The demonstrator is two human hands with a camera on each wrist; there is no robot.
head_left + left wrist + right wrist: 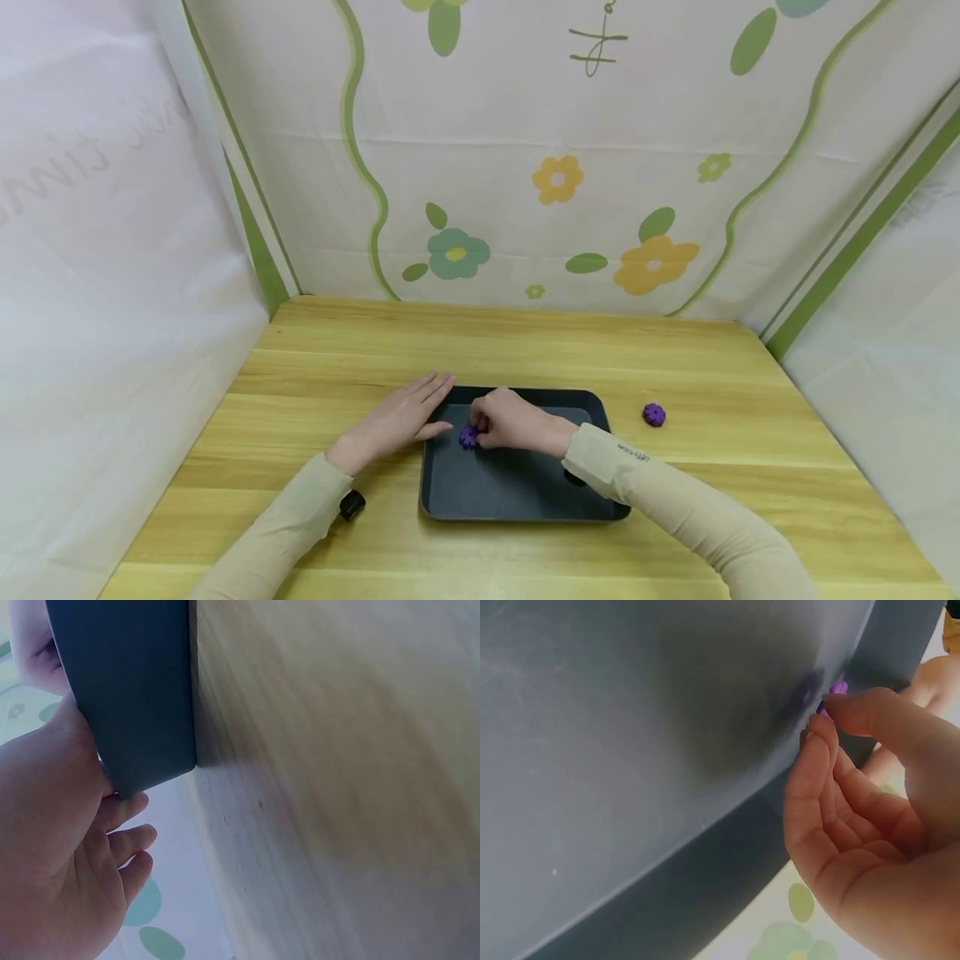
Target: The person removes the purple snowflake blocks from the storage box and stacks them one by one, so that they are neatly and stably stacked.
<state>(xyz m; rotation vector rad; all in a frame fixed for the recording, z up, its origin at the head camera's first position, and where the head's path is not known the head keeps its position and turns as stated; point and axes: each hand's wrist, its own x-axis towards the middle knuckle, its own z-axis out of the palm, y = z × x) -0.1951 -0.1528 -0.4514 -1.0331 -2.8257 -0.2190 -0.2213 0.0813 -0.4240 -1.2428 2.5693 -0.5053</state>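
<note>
A dark tray (517, 500) lies on the wooden table (525, 342). My right hand (504, 419) reaches into the tray and pinches a small purple flower-shaped piece (468, 437) at its fingertips; in the right wrist view the purple piece (835, 691) shows just past the thumb and forefinger, above the tray floor (630, 735). My left hand (405, 414) lies flat with straight fingers on the table, against the tray's left rim. In the left wrist view the left hand's fingers (120, 847) sit beside the tray's wall (135, 690).
A second purple flower-shaped piece (654, 414) lies on the table to the right of the tray. A patterned cloth backdrop (555, 183) and white side sheets close in the table on three sides.
</note>
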